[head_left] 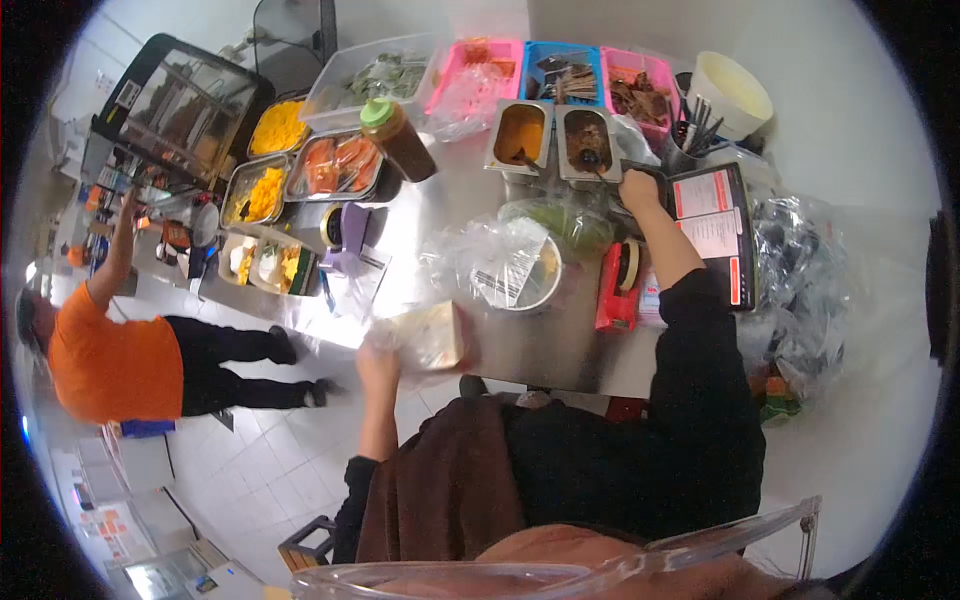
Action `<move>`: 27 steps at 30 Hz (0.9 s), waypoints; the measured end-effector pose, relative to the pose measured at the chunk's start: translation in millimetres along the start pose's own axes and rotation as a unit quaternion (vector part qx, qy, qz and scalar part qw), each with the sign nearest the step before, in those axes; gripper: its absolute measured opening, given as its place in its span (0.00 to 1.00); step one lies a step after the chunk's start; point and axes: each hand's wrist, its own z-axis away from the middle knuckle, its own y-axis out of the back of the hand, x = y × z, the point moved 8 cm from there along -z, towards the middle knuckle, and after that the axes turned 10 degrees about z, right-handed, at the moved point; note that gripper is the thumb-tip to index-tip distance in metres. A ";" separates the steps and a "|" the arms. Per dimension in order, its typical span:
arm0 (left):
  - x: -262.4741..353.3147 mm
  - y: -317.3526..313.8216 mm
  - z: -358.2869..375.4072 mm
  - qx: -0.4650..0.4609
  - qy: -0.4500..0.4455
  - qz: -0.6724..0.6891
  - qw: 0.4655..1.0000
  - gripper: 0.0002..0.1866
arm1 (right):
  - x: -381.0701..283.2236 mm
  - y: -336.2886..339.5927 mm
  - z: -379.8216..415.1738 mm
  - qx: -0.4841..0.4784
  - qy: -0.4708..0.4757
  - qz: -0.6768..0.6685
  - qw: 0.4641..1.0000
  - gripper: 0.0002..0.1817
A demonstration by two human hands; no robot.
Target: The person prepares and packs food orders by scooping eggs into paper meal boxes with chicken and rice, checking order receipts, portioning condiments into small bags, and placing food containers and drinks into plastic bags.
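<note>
My left hand is closed on the side of a pale, box-shaped package in clear plastic, held at the table's front edge and blurred by motion. My right hand reaches to the back right, its fingers curled beside a metal pan of dark sauce with a ladle in it. What these fingers hold, if anything, is hidden. Left of that pan stands another with orange sauce. Between my arms sits a white tub, partly covered by a labelled plastic bag.
A red tape dispenser and a purple one stand on the steel table. Toward the back are a green-capped sauce bottle and food trays. A black menu binder lies right. At left stands a person in orange.
</note>
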 end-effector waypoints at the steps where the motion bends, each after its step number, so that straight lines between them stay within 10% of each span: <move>1: -7.3 -13.6 0.7 -0.008 0.053 0.029 0.998 0.14 | -0.6 2.1 0.2 0.003 0.008 0.009 1.000 0.14; 7: -36.9 -55.3 22.7 -0.122 0.348 0.349 0.862 0.19 | -21.1 35.7 20.6 -0.075 0.132 0.135 0.979 0.10; 13: -34.9 -65.2 29.9 -0.169 0.380 0.548 0.726 0.20 | -23.5 137.5 75.6 -0.040 -0.019 0.105 0.993 0.10; 18: -26.2 -68.8 30.5 -0.211 0.281 0.411 0.841 0.15 | -168.3 199.3 191.5 0.008 0.144 -0.378 0.915 0.07; 21: 1.6 -49.0 30.3 -0.189 0.291 0.379 0.858 0.11 | -282.0 164.7 244.3 -0.037 0.294 -0.297 0.908 0.06; 22: -30.5 -72.3 35.1 -0.173 0.233 0.514 0.807 0.09 | -302.5 140.2 246.1 -0.044 0.282 -0.286 0.915 0.05; 24: -52.5 -91.4 25.1 -0.177 0.000 0.300 0.938 0.08 | -325.0 92.9 244.0 -0.048 0.288 -0.297 0.909 0.05; 27: -3.3 -61.2 19.2 -0.192 -0.227 0.057 0.953 0.08 | -337.6 63.0 248.5 -0.037 0.311 -0.381 0.870 0.06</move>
